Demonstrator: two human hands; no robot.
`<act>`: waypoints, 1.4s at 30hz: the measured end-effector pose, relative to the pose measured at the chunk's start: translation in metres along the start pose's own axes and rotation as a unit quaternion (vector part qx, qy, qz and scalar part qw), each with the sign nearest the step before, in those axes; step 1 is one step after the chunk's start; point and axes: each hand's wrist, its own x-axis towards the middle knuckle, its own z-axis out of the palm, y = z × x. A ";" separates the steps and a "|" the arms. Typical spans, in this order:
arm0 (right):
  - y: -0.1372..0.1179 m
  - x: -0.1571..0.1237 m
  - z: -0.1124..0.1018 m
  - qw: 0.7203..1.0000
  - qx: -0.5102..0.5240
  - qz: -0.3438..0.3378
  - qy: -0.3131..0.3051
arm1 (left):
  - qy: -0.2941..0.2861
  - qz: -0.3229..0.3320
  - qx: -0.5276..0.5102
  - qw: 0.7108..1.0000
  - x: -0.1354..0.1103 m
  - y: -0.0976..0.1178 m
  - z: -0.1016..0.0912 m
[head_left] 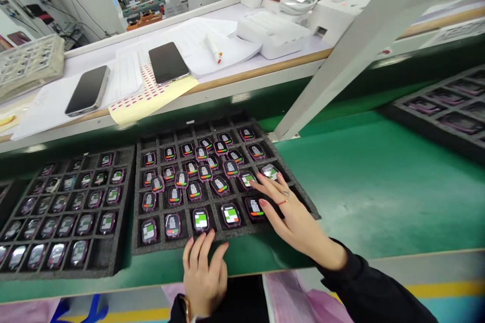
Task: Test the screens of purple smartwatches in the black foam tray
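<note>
A dark grey foam tray (162, 248) lies on the green bench, its compartments holding several smartwatches with lit screens and purple rims. Some of the watches lie across the dividers. My right hand (290, 212) reaches over the tray's right side, fingers stretched out. Its fingertips are at a watch with a green and white screen (248, 180) and just beside a watch in the front row (254, 208); whether they touch is unclear. My left hand (204, 272) rests at the tray's front edge, fingers apart, its tips just below another green and white watch (200, 219).
On the left stands a second foam tray (102, 255) of watches. A third tray (432, 126) sits at the far right. The raised shelf holds two phones (88, 91) (167, 63), papers and white boxes (273, 35). A slanted white post (341, 55) rises behind the trays.
</note>
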 end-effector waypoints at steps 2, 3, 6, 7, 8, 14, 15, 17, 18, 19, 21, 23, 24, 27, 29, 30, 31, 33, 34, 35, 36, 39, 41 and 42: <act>-0.005 0.002 0.004 1.000 0.015 -0.014 -0.001 | 0.002 0.002 -0.001 1.000 -0.001 0.000 0.000; -0.008 0.004 0.006 0.999 0.024 -0.022 -0.004 | 0.002 0.002 -0.002 1.000 -0.001 0.000 0.000; -0.016 0.009 0.015 0.998 0.044 -0.035 -0.022 | 0.000 0.005 -0.007 1.000 -0.002 -0.001 0.000; -0.019 0.011 0.017 0.998 0.047 -0.037 -0.030 | -0.001 0.005 -0.008 1.000 -0.002 -0.001 0.000; -0.021 0.012 0.020 0.997 0.049 -0.039 -0.037 | 0.000 0.006 -0.008 1.000 -0.002 -0.002 0.000; -0.024 0.017 0.034 0.997 0.053 -0.051 -0.034 | 0.005 0.008 -0.003 1.000 -0.002 -0.002 -0.002; -0.024 0.017 0.036 0.997 0.057 -0.046 -0.022 | 0.005 0.007 -0.002 1.000 -0.002 -0.001 -0.002; -0.023 0.015 0.037 0.997 0.073 -0.031 0.014 | 0.005 0.004 -0.001 1.000 -0.002 -0.001 -0.002; -0.023 0.014 0.036 0.996 0.081 -0.027 0.036 | 0.005 0.004 -0.001 1.000 -0.001 -0.001 -0.002; -0.022 0.011 0.035 0.994 0.088 -0.028 0.059 | 0.005 0.003 -0.001 1.000 -0.001 -0.001 -0.002; -0.020 0.004 0.030 0.991 0.094 -0.027 0.096 | 0.004 0.004 0.000 1.000 0.000 -0.002 -0.002; -0.017 -0.006 0.023 0.989 0.092 -0.016 0.116 | 0.002 0.005 0.000 1.000 0.000 -0.002 -0.002; -0.015 -0.011 0.019 0.988 0.090 -0.012 0.122 | 0.001 0.005 -0.001 1.000 0.000 -0.002 -0.002; -0.008 -0.027 0.010 0.988 0.082 -0.023 0.127 | -0.001 0.002 0.002 1.000 -0.001 -0.001 -0.002; -0.003 -0.036 0.006 0.990 0.077 -0.035 0.117 | -0.002 0.000 0.006 1.000 -0.001 0.000 -0.002; -0.001 -0.040 0.004 0.991 0.073 -0.039 0.110 | -0.002 0.000 0.006 1.000 0.000 0.001 -0.002; 0.001 -0.042 0.004 0.992 0.068 -0.042 0.102 | -0.002 0.000 0.006 1.000 0.000 0.001 -0.003; 0.003 -0.045 0.004 0.993 0.053 -0.053 0.092 | -0.002 0.003 0.005 1.000 0.001 0.002 -0.003; 0.004 -0.045 0.004 0.993 0.046 -0.060 0.092 | -0.001 0.004 0.005 1.000 0.002 0.002 -0.003; 0.004 -0.045 0.004 0.992 0.042 -0.065 0.095 | 0.000 0.004 0.005 1.000 0.002 0.002 -0.003; 0.004 -0.044 0.004 0.991 0.042 -0.070 0.101 | 0.000 0.003 0.006 1.000 0.001 0.002 -0.003; -0.001 -0.039 0.003 0.989 0.054 -0.069 0.122 | -0.004 -0.002 0.004 1.000 0.000 0.001 -0.003; -0.006 -0.035 0.004 0.988 0.065 -0.063 0.128 | -0.009 -0.004 0.002 1.000 -0.001 0.002 -0.003; -0.009 -0.033 0.005 0.987 0.072 -0.060 0.130 | -0.012 -0.006 -0.001 1.000 -0.002 0.002 -0.004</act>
